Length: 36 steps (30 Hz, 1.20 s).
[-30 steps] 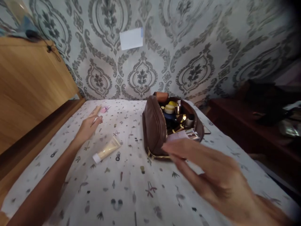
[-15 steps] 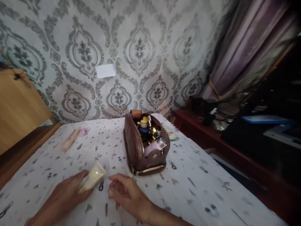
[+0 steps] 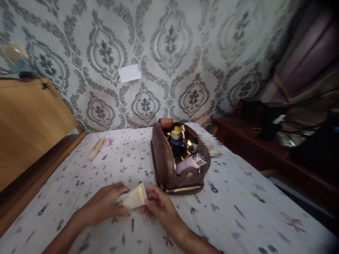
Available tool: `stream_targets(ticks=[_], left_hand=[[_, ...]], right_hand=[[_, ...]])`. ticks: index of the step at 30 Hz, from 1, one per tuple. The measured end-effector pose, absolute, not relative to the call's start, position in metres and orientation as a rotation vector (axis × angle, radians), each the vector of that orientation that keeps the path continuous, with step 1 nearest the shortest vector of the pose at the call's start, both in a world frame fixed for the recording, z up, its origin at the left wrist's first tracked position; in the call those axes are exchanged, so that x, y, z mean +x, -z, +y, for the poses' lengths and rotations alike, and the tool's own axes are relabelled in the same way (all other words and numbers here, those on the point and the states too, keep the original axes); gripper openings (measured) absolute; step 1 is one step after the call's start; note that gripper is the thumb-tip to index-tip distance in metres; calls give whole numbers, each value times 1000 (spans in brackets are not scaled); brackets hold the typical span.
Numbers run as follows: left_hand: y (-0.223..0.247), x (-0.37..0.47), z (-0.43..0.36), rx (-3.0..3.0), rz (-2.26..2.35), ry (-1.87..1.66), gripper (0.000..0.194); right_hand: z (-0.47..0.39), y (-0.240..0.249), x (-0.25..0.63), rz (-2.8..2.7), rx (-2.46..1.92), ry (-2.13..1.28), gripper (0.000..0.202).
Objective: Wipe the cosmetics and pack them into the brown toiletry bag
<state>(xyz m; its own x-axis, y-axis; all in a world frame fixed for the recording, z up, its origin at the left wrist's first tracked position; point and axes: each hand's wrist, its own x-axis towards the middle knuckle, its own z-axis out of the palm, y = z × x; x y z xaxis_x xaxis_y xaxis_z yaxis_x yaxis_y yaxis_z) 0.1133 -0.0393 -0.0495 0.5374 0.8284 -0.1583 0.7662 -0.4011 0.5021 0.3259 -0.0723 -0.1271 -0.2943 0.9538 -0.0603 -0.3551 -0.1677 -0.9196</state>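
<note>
A pale yellow squeeze tube (image 3: 134, 198) lies across the space between my two hands, low over the patterned sheet. My left hand (image 3: 107, 201) is closed around its left end. At the flat crimped end, the fingers of my right hand (image 3: 159, 204) pinch the tube's edge. Just beyond my right hand stands a brown leather cosmetic bag (image 3: 162, 155) with its gold zip undone. Inside it are a dark blue jar with a cream lid (image 3: 176, 139), a lilac packet (image 3: 187, 165) and several gold-capped items.
On the white patterned sheet (image 3: 127, 155), a beige tube (image 3: 95, 149) and a small pink item (image 3: 108, 141) lie at the far left. A wooden panel (image 3: 31, 123) borders the left side. At the right is a dark red ledge (image 3: 238, 144) with cables. Wallpaper rises behind.
My right hand has moved onto the tube's crimped end, where earlier it was apart from it. The tube has turned closer to level. The view has shifted left, so things appear further right.
</note>
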Motion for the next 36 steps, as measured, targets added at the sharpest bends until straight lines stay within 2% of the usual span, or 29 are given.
stream_targets(ticks=[3,6,9,13,15,19,25,28,31,36], left_hand=[[47,91,-7,2192,1345,-290,27],[45,62,34,2161,2062,-400,40],[45,34,71,1999,2377,-453,48],[49,9,98,1744,2457,-503,30],[51,2,99,1609,2437,-584,25],[51,2,77,1325,2277,-851,32],[50,50,-1,1093,1719,-1102,45],[52,89,-44,944,1427,-1159,45],[51,123,-80,1102,1419,-1101,43],[48,141,-106,1783,1261,-849,31]], right_hand=[[-73,125,327,-1086,-860,-1643,38],[-76,125,328,-1123,-888,-1602,37],[-79,129,329,-1173,-942,-1547,42],[-83,136,331,-1246,-1019,-1503,45],[-84,137,331,-1264,-1036,-1477,43],[-86,127,330,-1290,-1009,-1473,41],[-87,106,326,-1326,-919,-1441,46],[-87,96,317,-1334,-919,-1480,53],[-89,85,304,-1245,-945,-1553,54],[-93,78,287,-1043,-822,-1555,50]])
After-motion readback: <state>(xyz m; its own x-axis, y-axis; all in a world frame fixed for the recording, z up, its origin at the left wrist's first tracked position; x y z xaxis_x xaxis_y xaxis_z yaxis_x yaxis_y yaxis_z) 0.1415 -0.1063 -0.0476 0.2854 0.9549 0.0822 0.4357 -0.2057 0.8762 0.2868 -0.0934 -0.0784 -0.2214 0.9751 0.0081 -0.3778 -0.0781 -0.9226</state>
